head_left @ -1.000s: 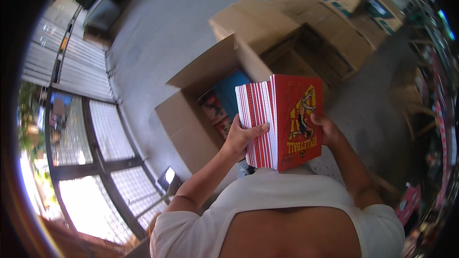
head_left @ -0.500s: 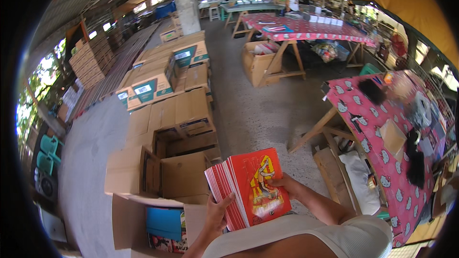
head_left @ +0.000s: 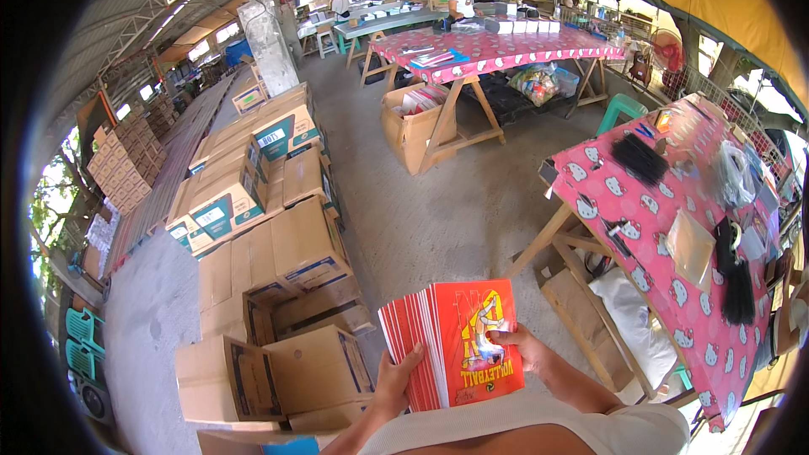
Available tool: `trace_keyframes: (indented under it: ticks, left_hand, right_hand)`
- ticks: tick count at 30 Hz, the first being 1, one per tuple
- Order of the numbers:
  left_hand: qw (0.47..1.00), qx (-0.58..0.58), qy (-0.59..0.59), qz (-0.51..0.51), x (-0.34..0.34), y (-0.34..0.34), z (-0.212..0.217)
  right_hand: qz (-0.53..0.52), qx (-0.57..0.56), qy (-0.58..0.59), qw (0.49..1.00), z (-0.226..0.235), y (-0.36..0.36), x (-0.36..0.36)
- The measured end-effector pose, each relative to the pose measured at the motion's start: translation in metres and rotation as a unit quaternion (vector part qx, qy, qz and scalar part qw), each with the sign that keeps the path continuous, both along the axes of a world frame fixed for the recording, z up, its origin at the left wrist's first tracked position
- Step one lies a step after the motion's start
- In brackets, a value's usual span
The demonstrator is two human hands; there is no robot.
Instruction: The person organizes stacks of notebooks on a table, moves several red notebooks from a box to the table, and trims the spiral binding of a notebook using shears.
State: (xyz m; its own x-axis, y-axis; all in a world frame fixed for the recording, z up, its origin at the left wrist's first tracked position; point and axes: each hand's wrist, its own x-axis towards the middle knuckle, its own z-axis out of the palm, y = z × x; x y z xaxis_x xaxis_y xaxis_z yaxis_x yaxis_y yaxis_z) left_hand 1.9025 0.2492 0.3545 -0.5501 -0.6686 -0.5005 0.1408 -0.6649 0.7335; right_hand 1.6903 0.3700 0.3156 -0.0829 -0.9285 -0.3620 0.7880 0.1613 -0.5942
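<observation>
A stack of red notebooks is held in front of my body, its spines and page edges slightly fanned on the left. The top cover carries yellow lettering and a drawn figure. My left hand grips the fanned left side, thumb lying over the edges. On the right side, my right hand clasps the stack with its thumb on the cover; the other fingers are hidden underneath. At the lower edge, a bit of a blue item shows inside an open cardboard box, mostly cut off.
Cardboard boxes form a row along my left, some with open flaps. To the right stands a pink patterned table with black bristle bundles and plastic bags. Farther ahead is another pink table, with people beyond it.
The view has lifted and swung, so the boxes sit farther left and the open box has mostly dropped out below. The notebooks have shifted slightly right and turned more upright, still in both hands.
</observation>
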Motion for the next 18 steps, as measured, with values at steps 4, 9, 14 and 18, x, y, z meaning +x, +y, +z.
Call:
trace_keyframes:
  ticks: [4, 9, 14, 18]
  left_hand:
    - [0.999, -0.003, 0.041, 0.007, -0.048, -0.069, 0.005]
    - [0.999, -0.01, 0.051, -0.004, -0.107, -0.168, 0.009]
    - [0.998, 0.019, 0.024, -0.056, -0.167, -0.236, 0.02]
    - [0.996, 0.023, 0.047, -0.073, -0.215, -0.284, 0.011]
  right_hand:
    - [-0.009, -0.015, -0.019, 1.0, -0.008, -0.07, -0.045]
    - [-0.019, -0.013, -0.004, 1.0, -0.001, -0.158, -0.107]
    - [-0.097, 0.011, -0.007, 0.995, 0.006, -0.205, -0.144]
    - [-0.164, 0.066, 0.003, 0.984, -0.002, -0.232, -0.183]
